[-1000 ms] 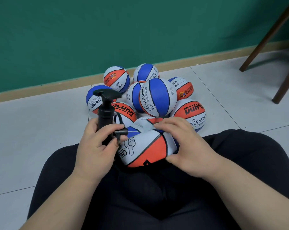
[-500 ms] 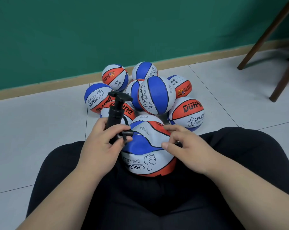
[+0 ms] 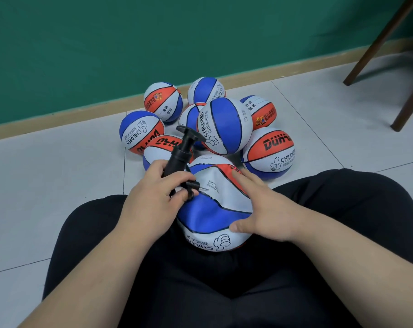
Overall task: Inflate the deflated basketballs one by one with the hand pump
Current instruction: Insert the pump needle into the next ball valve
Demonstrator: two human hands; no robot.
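**Desk:** A person sits on a tiled floor (image 3: 58,174) with a slack ball (image 3: 212,209) in the lap. How far along is the job?

**Photographer:** Early on this ball, I'd judge. The left hand (image 3: 153,200) is wrapped round the barrel of the pump (image 3: 180,155), whose handle leans toward 1 o'clock. The right hand (image 3: 267,209) lies flat with fingers spread on the ball's 3 o'clock side. The needle (image 3: 204,188) lies at the skin beside the small print, but it is too small to tell whether it has entered the valve.

**Desk:** And the rest?

**Photographer:** The pile of balls (image 3: 224,125) at 12 o'clock sits packed together, and every face in view is round. The one in the lap is creased and sagging, so all its pumping lies ahead.

**Desk:** Is there room to work?

**Photographer:** There is open floor at 9 o'clock. The pile sits just beyond the pump handle, so a long stroke could knock it. The chair legs (image 3: 385,39) stand well apart at 2 o'clock. The green wall (image 3: 106,43) closes off 12.
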